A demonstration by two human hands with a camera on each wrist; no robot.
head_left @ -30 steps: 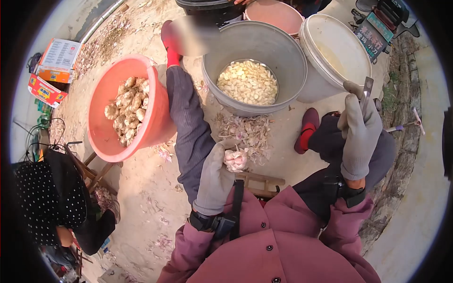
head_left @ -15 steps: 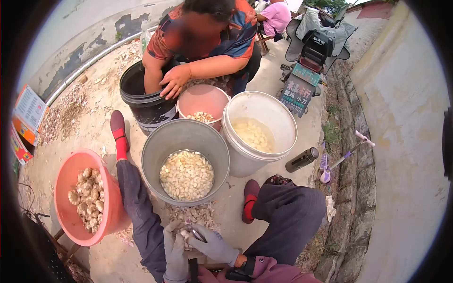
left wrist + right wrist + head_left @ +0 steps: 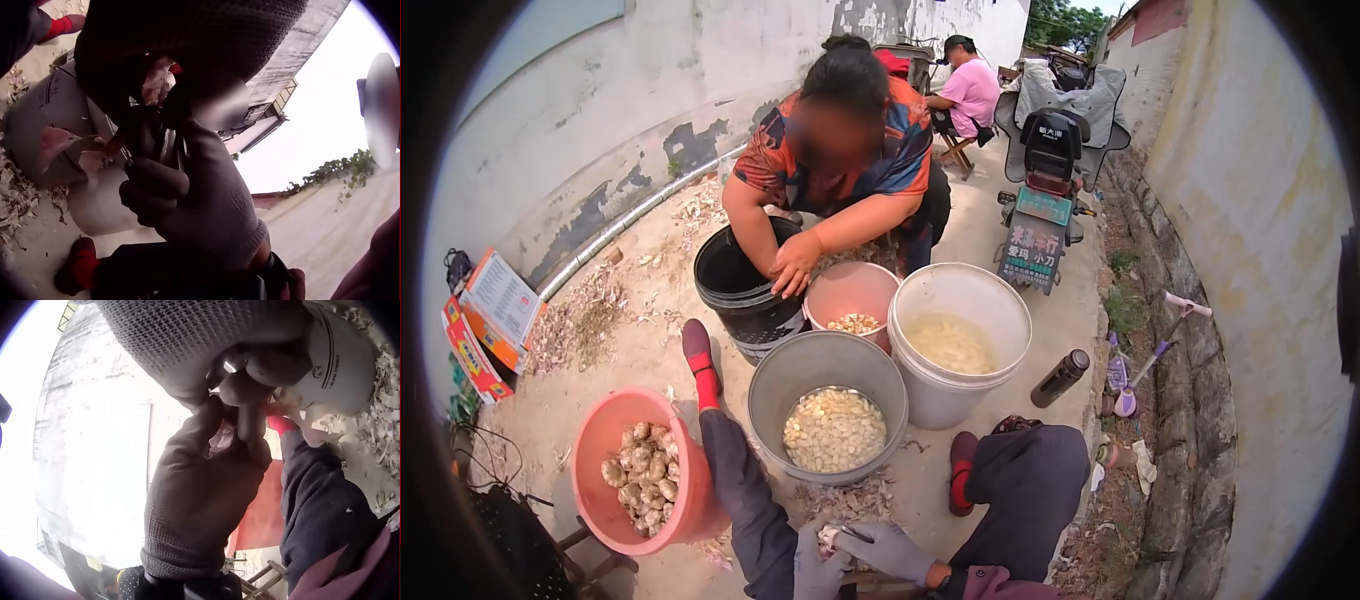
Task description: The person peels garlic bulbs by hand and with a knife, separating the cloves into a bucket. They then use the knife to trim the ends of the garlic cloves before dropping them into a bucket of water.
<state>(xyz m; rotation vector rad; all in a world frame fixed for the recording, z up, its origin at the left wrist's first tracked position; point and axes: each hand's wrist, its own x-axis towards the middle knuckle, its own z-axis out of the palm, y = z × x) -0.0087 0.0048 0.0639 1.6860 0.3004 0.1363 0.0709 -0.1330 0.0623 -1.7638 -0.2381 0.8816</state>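
In the head view my gloved left hand point(image 3: 818, 565) grips a garlic bulb point(image 3: 830, 537) low at the front, between my knees. My gloved right hand point(image 3: 890, 552) meets it there, holding a small knife point(image 3: 860, 535) whose blade lies against the bulb. The left wrist view catches the metal of the knife point(image 3: 167, 147) between the right hand's curled fingers, and pinkish flakes of garlic skin point(image 3: 56, 147) hang off beside them. Seen from the right wrist, the pinkish bulb point(image 3: 222, 439) shows between the left fingers, mostly covered by both hands.
A grey bucket point(image 3: 765, 395) of peeled cloves in water stands ahead, a pink tub point(image 3: 585, 490) of whole bulbs at left. Behind are a white bucket point(image 3: 1010, 370), a pink bucket point(image 3: 815, 290) and a black bucket point(image 3: 750, 315), where another person point(image 3: 840, 160) reaches in. A flask point(image 3: 1060, 378) stands right.
The right hand with the knife has come down from its raised place at right to the bulb in the left hand. The head view has tilted up, bringing in the other person.
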